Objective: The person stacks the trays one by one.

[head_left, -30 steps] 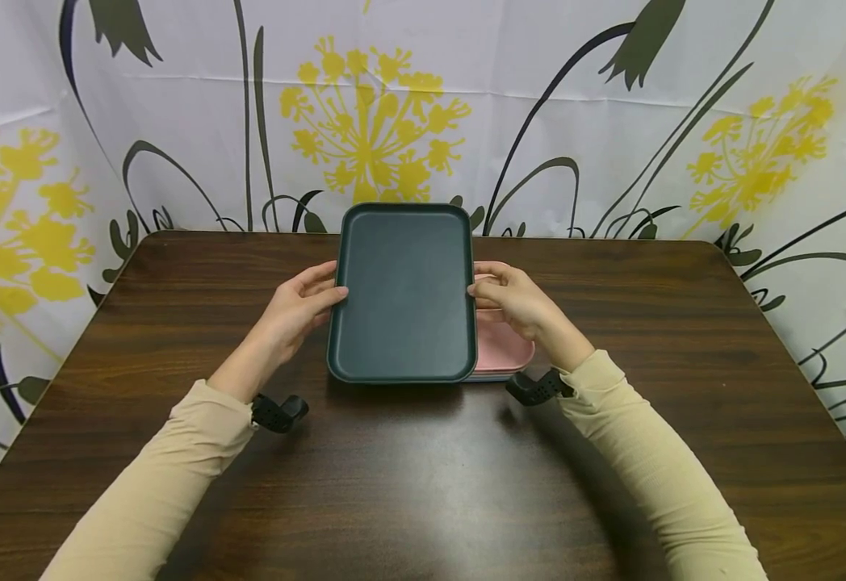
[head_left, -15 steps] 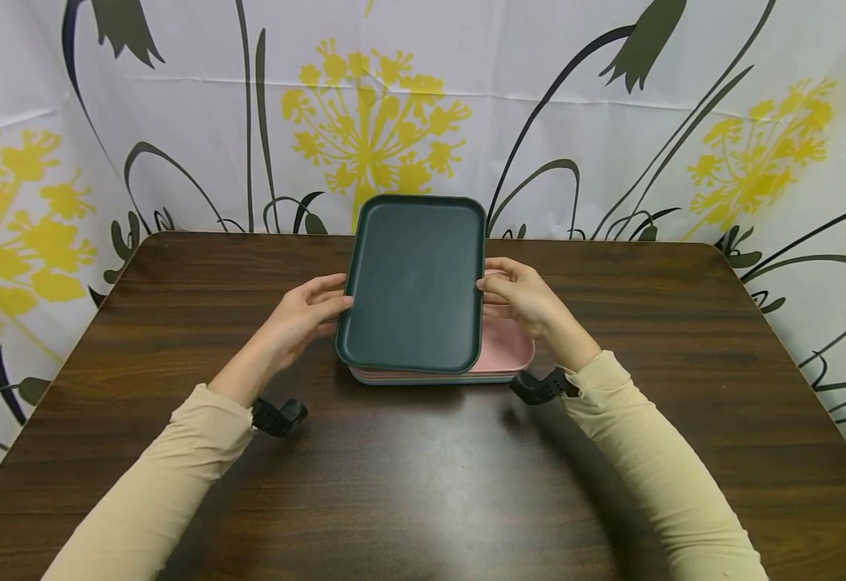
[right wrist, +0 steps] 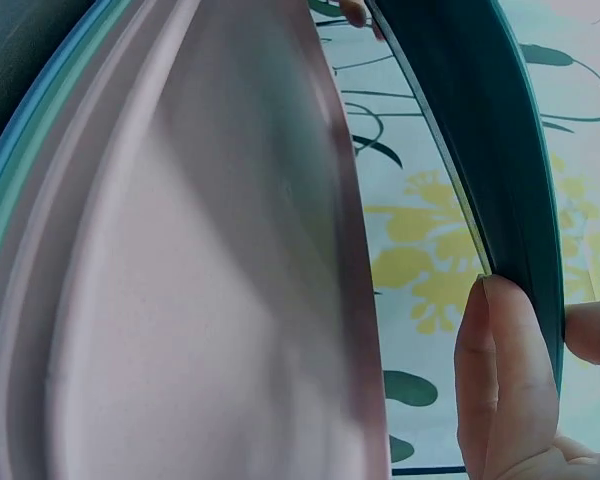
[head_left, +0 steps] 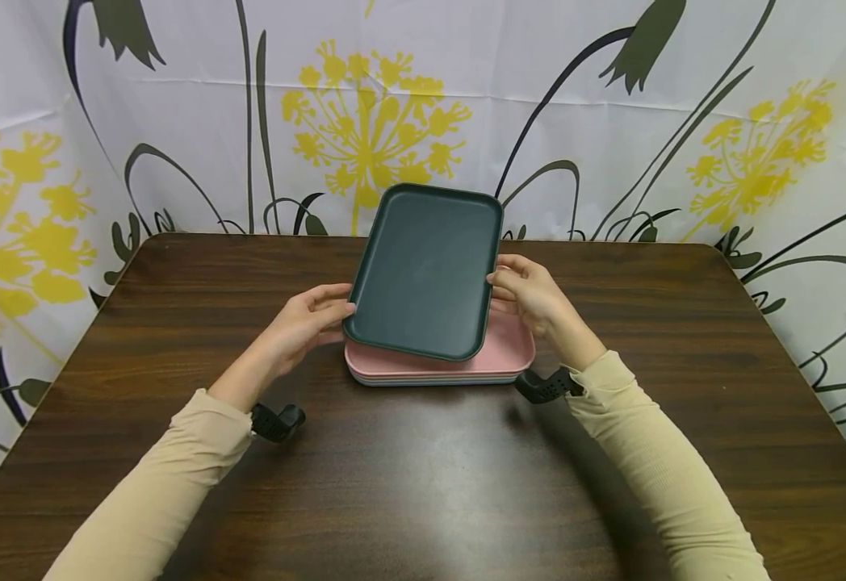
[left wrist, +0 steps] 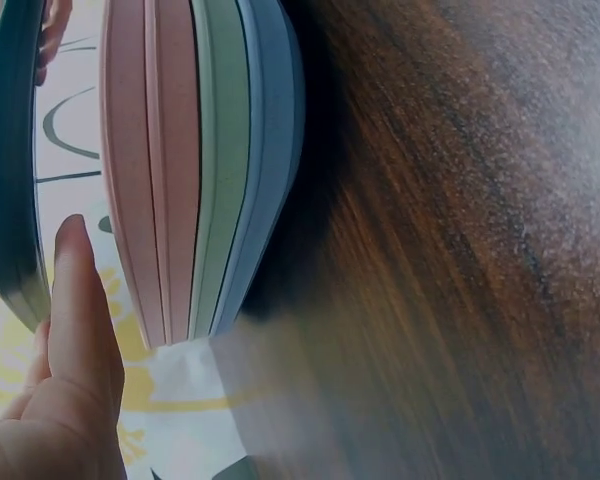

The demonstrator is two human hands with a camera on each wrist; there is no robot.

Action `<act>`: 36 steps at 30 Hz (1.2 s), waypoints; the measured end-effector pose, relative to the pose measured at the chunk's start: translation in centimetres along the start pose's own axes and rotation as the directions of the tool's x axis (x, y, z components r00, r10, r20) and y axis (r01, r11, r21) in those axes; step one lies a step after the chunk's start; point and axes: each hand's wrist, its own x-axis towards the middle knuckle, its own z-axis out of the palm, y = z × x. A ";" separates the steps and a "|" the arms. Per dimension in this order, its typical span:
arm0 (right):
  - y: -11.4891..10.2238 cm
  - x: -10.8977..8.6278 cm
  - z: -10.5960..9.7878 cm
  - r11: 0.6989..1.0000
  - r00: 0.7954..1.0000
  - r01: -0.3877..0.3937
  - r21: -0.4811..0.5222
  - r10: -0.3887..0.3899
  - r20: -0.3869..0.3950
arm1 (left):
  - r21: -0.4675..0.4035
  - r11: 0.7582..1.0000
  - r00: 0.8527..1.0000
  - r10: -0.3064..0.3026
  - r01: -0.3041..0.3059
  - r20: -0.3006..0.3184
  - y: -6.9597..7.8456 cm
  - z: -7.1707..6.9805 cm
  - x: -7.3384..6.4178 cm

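A dark green rectangular tray (head_left: 430, 270) hangs tilted above a stack of trays, with a gap under it in both wrist views. My left hand (head_left: 298, 324) pinches its left edge near the lower corner, thumb on top and fingers beneath. At the right edge my right hand (head_left: 537, 300) grips it between thumb and fingers. A pink tray (head_left: 513, 343) tops the stack. Seen from the left wrist, the layers are pink, then a light green tray (left wrist: 223, 150), then a blue tray (left wrist: 273, 130) lowest. The dark tray hides much of the pink one.
The stack stands on a dark wooden table (head_left: 423, 484), towards its far side. Behind the table's back edge hangs a white cloth (head_left: 205, 113) printed with yellow flowers and dark stems. Each wrist wears a black camera band (head_left: 278, 421).
Both hands have carried the dark green tray to the right, over the stack. It has turned clockwise and moved farther back, exposing more of the pink tray's front.
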 end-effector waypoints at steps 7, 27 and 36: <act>0.1 0.1 -0.2 0.999 1.000 0.005 0.032 -0.005 -0.001 | -0.014 1.000 1.000 0.010 -0.010 0.014 -0.1 0.2 -0.1; 0.3 0.2 -0.1 0.997 0.999 0.012 0.071 -0.009 -0.041 | -0.178 0.984 0.999 0.031 -0.025 0.031 -0.2 0.6 0.1; 0.5 0.2 -0.4 0.996 1.000 0.002 0.085 0.000 -0.021 | -0.195 0.979 0.998 0.067 -0.064 0.007 -0.2 0.9 0.1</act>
